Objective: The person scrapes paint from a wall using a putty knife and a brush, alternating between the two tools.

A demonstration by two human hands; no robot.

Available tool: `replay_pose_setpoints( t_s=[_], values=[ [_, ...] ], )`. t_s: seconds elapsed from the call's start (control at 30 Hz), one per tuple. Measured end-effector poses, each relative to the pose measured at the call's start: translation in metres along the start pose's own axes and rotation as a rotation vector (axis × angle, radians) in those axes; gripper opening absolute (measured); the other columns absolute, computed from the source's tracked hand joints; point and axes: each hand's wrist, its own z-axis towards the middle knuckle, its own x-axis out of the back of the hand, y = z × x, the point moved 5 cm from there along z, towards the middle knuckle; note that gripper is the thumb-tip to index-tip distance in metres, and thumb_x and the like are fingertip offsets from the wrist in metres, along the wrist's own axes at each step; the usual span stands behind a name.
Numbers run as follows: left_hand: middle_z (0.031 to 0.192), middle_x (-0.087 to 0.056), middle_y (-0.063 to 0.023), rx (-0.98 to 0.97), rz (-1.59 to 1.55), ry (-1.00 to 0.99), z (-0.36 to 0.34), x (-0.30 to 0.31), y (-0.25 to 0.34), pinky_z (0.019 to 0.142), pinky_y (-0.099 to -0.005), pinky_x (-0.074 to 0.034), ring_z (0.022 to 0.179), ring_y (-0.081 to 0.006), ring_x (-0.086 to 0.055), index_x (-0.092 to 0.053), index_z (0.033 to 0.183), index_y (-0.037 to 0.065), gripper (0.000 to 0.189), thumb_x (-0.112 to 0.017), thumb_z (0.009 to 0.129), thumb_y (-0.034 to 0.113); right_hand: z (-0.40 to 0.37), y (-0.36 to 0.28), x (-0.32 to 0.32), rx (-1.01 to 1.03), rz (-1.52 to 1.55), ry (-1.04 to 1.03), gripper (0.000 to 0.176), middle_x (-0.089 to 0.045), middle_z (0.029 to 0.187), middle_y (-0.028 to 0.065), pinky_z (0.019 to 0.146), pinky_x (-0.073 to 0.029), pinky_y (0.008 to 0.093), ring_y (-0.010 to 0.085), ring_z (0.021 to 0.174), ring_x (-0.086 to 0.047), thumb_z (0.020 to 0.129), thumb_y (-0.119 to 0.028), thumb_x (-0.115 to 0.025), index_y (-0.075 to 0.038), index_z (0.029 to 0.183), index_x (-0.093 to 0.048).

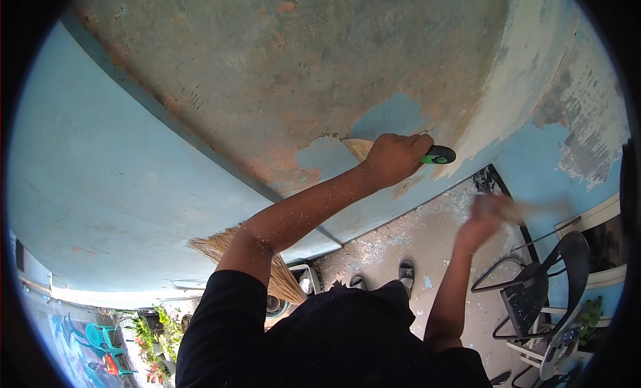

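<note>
My left hand (394,159) is closed around a scraper with a green and black handle (439,155). Its blade (358,148) points left, at the edge of a blue paint patch (392,116) on the wall. Grey and reddish bare plaster (347,61) surrounds that patch. Lower and to the right, my right hand (485,216) is smeared by motion, away from the wall. A pale, elongated thing (534,211) sticks out from it to the right, too blurred to name.
Paint flakes litter the floor (380,251) around my sandals (406,270). A straw broom (284,281) and a bucket (309,280) stand at left. Black chairs (527,294) are at right, below a partly stripped blue wall (534,157). Plants (157,334) and green plastic chairs (100,336) are far left.
</note>
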Motion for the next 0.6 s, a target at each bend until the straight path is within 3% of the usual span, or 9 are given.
replay_pose_setpoints(
  t_s=[0.03, 0.13, 0.17, 0.2, 0.27, 0.3, 0.47, 0.5, 0.6],
  values=[
    [0.076, -0.066, -0.0102, -0.002, -0.003, -0.006, -0.001, -0.002, 0.001, 0.054, -0.0399, -0.051, 0.062, -0.0295, -0.066, -0.056, 0.101, 0.008, 0.032, -0.075, 0.075, 0.015, 0.001, -0.001, 0.006, -0.004, -0.004, 0.004, 0.022, -0.055, 0.079, 0.0059, 0.078, -0.046, 0.0347, 0.0177, 0.076, -0.057, 0.096, -0.023, -0.049, -0.002, 0.091, -0.055],
    [0.075, -0.066, -0.0106, 0.019, 0.003, 0.001, 0.005, -0.003, -0.005, 0.054, -0.0401, -0.051, 0.062, -0.0294, -0.066, -0.057, 0.101, 0.008, 0.031, -0.074, 0.076, 0.015, 0.033, 0.008, 0.014, -0.354, -0.259, -0.373, 0.026, -0.056, 0.08, 0.0068, 0.075, -0.048, 0.0318, 0.0169, 0.076, -0.056, 0.097, -0.027, -0.053, -0.002, 0.099, -0.058],
    [0.076, -0.066, -0.0107, 0.018, 0.008, -0.004, 0.003, -0.003, -0.004, 0.053, -0.04, -0.051, 0.062, -0.0295, -0.066, -0.057, 0.101, 0.008, 0.031, -0.074, 0.076, 0.016, 0.057, 0.015, 0.036, -0.461, 0.265, 0.065, 0.024, -0.053, 0.075, 0.0052, 0.071, -0.048, 0.0325, 0.016, 0.07, -0.054, 0.097, -0.026, -0.051, -0.003, 0.1, -0.058],
    [0.076, -0.067, -0.0107, 0.013, 0.01, -0.013, 0.001, -0.004, -0.003, 0.053, -0.04, -0.051, 0.062, -0.0295, -0.066, -0.057, 0.101, 0.008, 0.031, -0.073, 0.077, 0.016, 0.081, 0.025, 0.064, -0.42, 0.544, 0.049, 0.02, -0.056, 0.076, 0.0057, 0.073, -0.048, 0.0349, 0.0177, 0.071, -0.057, 0.096, -0.022, -0.054, -0.004, 0.102, -0.058],
    [0.075, -0.066, -0.0106, 0.022, 0.011, -0.011, 0.002, -0.005, -0.005, 0.053, -0.0399, -0.051, 0.061, -0.0293, -0.066, -0.057, 0.101, 0.008, 0.03, -0.073, 0.077, 0.016, 0.043, 0.009, 0.054, 0.225, -0.361, 0.291, 0.018, -0.06, 0.078, 0.0071, 0.072, -0.048, 0.0353, 0.0212, 0.072, -0.06, 0.094, -0.017, -0.057, -0.001, 0.102, -0.058],
    [0.075, -0.066, -0.0105, 0.031, 0.011, -0.012, 0.001, -0.007, -0.005, 0.053, -0.0399, -0.051, 0.061, -0.0292, -0.066, -0.057, 0.101, 0.008, 0.03, -0.073, 0.077, 0.017, 0.039, 0.004, 0.052, 0.224, -0.365, 0.29, 0.018, -0.06, 0.078, 0.0071, 0.072, -0.048, 0.0353, 0.0212, 0.072, -0.06, 0.094, -0.017, -0.057, -0.001, 0.102, -0.058],
    [0.073, -0.066, -0.0102, 0.02, 0.007, 0.03, 0.004, -0.003, -0.005, 0.053, -0.0395, -0.051, 0.059, -0.0287, -0.065, -0.058, 0.1, 0.008, 0.029, -0.073, 0.077, 0.017, 0.039, 0.016, 0.028, -0.508, 0.308, 0.024, 0.02, -0.066, 0.085, 0.0101, 0.076, -0.05, 0.0362, 0.0287, 0.08, -0.063, 0.095, -0.016, -0.055, 0.002, 0.104, -0.057],
    [0.073, -0.066, -0.0102, 0.025, -0.001, 0.019, 0.002, -0.003, -0.003, 0.053, -0.0395, -0.051, 0.059, -0.0285, -0.065, -0.058, 0.099, 0.009, 0.029, -0.074, 0.077, 0.017, 0.03, 0.03, 0.027, -0.513, 0.3, 0.024, 0.02, -0.066, 0.085, 0.0101, 0.076, -0.05, 0.0362, 0.0287, 0.08, -0.063, 0.095, -0.016, -0.055, 0.002, 0.104, -0.057],
    [0.073, -0.065, -0.0101, 0.033, 0.02, -0.004, 0.001, -0.009, -0.006, 0.052, -0.0391, -0.051, 0.059, -0.0283, -0.065, -0.057, 0.1, 0.008, 0.03, -0.074, 0.076, 0.016, 0.0, 0.053, 0.002, 0.132, -0.168, -0.121, 0.022, -0.064, 0.083, 0.0079, 0.079, -0.048, 0.0344, 0.0287, 0.077, -0.058, 0.095, -0.02, -0.055, 0.001, 0.103, -0.057]
  ],
)
